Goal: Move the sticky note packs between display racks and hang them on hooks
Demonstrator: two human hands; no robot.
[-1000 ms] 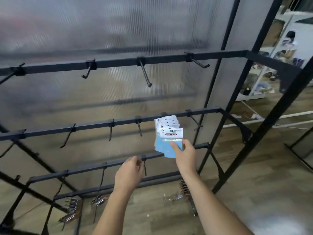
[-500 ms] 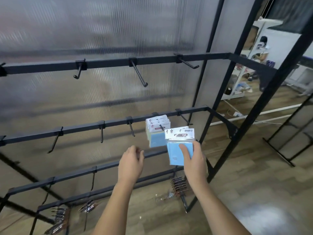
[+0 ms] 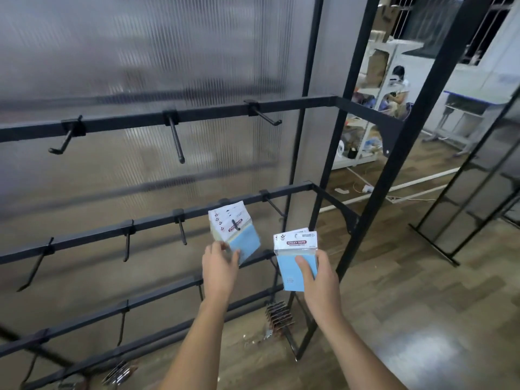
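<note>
On the rack: black metal display rack (image 3: 197,116) with three visible rails of hooks, in front of a ribbed translucent panel (image 3: 140,52).
Hanging packs: a bunch of sticky note packs (image 3: 233,229) on a hook (image 3: 235,225) of the middle rail, tilted.
Left hand (image 3: 219,270): fingers curled at the lower edge of the hanging packs, touching them.
Right hand (image 3: 318,277): grips a few sticky note packs, held packs (image 3: 295,249), thumb across the blue front, off the rack and just right of the hanging ones.
Floor: wood planks (image 3: 408,305); more goods hang low on the rack (image 3: 280,315).
</note>
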